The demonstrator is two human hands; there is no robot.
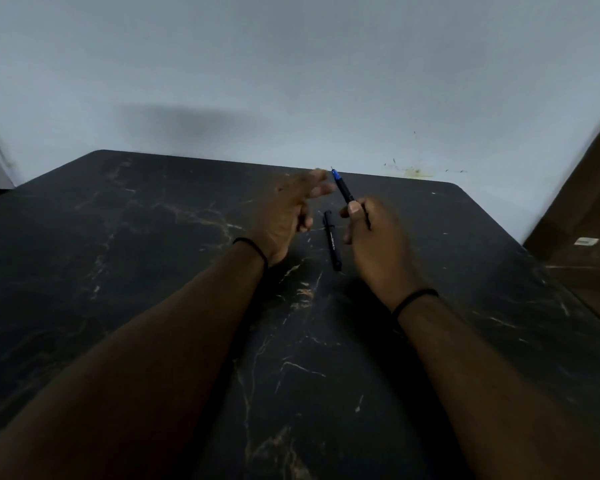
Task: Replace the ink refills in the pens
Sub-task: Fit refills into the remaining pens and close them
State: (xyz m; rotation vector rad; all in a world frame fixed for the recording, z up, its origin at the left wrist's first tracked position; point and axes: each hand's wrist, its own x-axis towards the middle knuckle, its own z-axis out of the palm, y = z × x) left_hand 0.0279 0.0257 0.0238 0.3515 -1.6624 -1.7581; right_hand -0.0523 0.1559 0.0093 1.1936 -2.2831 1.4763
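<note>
My right hand [373, 233] grips a black pen [343, 189] with a blue tip section; its fine point aims up and away from me. My left hand [291, 209] hovers just left of that tip with fingers spread and blurred, holding nothing. A second black pen [332, 241] with white lettering lies flat on the table between the two hands, running roughly front to back.
The table [153, 271] is black marble with pale veins, its far edge against a pale wall [291, 81]. A brown wooden panel [589, 216] stands at the right. Both wrists wear thin black bands.
</note>
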